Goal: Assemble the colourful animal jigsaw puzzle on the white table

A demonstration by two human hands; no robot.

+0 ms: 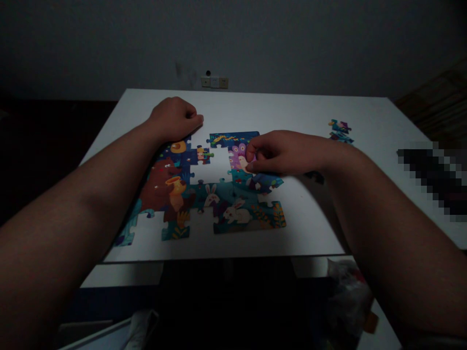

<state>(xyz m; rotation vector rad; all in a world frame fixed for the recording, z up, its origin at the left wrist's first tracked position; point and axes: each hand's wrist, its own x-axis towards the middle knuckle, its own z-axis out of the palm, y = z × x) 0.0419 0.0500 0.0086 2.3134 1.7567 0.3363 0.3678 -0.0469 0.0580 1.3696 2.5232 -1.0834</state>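
Note:
A partly assembled jigsaw puzzle [156,182] with a brown bear, white rabbits and plants lies on the white table, with gaps in its middle and along its near edge. My left hand [175,119] rests as a loose fist by its far left corner, with no object showing in it. My right hand [270,151] is closed, thumb and forefinger on a purple puzzle piece [239,156] at the right side of the gap. This piece lies flat against its neighbours. The palm hides part of the puzzle's right edge.
Several loose puzzle pieces [340,130] lie at the far right of the table [292,109]. A dark blurred object [434,177] sits at the right edge. Below the front edge are a plastic bag [346,291] and a white-framed item [105,335]. Sockets [215,82] are on the wall.

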